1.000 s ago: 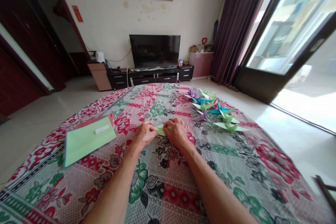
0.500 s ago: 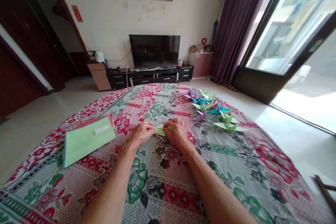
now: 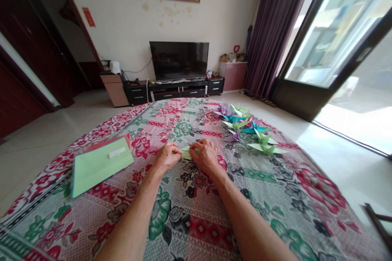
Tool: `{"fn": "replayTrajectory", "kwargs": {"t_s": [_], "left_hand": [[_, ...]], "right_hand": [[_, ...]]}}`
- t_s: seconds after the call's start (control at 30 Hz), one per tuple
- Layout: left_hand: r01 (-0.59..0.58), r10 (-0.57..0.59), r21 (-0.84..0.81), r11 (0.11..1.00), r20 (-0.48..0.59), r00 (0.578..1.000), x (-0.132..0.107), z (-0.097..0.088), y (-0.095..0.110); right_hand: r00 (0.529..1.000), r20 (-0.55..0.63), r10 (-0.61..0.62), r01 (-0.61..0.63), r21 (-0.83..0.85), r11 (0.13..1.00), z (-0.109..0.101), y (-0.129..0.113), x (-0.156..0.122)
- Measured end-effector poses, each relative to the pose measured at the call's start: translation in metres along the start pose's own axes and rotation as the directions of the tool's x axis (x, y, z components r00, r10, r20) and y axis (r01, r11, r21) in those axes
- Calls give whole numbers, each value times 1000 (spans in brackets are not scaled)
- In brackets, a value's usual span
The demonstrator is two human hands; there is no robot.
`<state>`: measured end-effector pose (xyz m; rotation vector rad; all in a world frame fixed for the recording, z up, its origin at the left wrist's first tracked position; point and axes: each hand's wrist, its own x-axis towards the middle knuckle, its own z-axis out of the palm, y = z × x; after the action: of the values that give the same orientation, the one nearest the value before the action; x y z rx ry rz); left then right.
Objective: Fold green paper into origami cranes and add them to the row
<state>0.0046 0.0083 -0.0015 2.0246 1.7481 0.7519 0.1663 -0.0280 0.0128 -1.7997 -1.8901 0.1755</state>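
Note:
A small folded piece of light green paper (image 3: 186, 153) lies low over the tablecloth at the middle of the head view. My left hand (image 3: 168, 155) pinches its left end between thumb and fingertips. On the other end, my right hand (image 3: 204, 154) has its fingers closed and covers much of the paper, so the exact folds there are hidden. Off to the right stands a group of folded paper cranes in green, blue and purple, among them a green crane (image 3: 267, 147) nearest to me and a purple crane (image 3: 233, 136).
A stack of coloured paper sheets (image 3: 101, 167), light green on top with a small white strip (image 3: 117, 152), lies to the left. The round table wears a flowered cloth (image 3: 171, 228). Beyond it are a television (image 3: 179, 60) and a low black cabinet (image 3: 136, 94).
Both hands keep their hold on the green paper, with hardly any movement of the fingers. The whole view has shifted very slightly.

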Motion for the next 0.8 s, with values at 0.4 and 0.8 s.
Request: {"fn": "replayTrajectory", "kwargs": {"t_s": [0.4,0.8], "left_hand": [[28,-25,-51,998,55,998,-1,-5,3],[-29,41,177,984,-68,997,-8,5,14]], "right_hand": [[1000,-25,-9,9,5,1000,2,1,0],[1000,-17,-8,7,-21,1000,2,1,1]]}}
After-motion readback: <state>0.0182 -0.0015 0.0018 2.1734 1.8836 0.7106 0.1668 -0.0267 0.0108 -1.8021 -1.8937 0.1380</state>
